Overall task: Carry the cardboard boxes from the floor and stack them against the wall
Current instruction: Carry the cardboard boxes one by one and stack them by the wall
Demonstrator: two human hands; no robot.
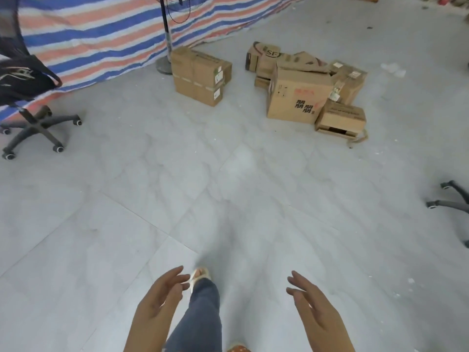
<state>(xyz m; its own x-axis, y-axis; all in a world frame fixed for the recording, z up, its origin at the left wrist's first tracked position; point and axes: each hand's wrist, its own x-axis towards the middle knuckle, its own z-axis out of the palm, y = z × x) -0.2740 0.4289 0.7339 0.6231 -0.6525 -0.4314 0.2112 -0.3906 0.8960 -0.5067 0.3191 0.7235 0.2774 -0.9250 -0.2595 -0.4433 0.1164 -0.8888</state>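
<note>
Two cardboard boxes point(200, 76) stand stacked on the grey tile floor beside the striped tarpaulin wall point(96, 34). To their right lies a loose heap of several boxes; the biggest is a large box with black print point(298, 97), a small flat box point(341, 119) leans at its right, and an SF-marked box point(265, 58) sits behind. My left hand point(158, 298) and my right hand point(313, 304) hang at the bottom of the view, palms facing each other, fingers straight, holding nothing. Both hands are far from the boxes.
An office chair point(33, 107) with a black bag on its seat stands at the left. A fan stand's pole and round base point(165, 64) rise just behind the stacked boxes. Another chair's wheeled base point(451, 201) shows at the right edge. My leg and sandal are between my hands.
</note>
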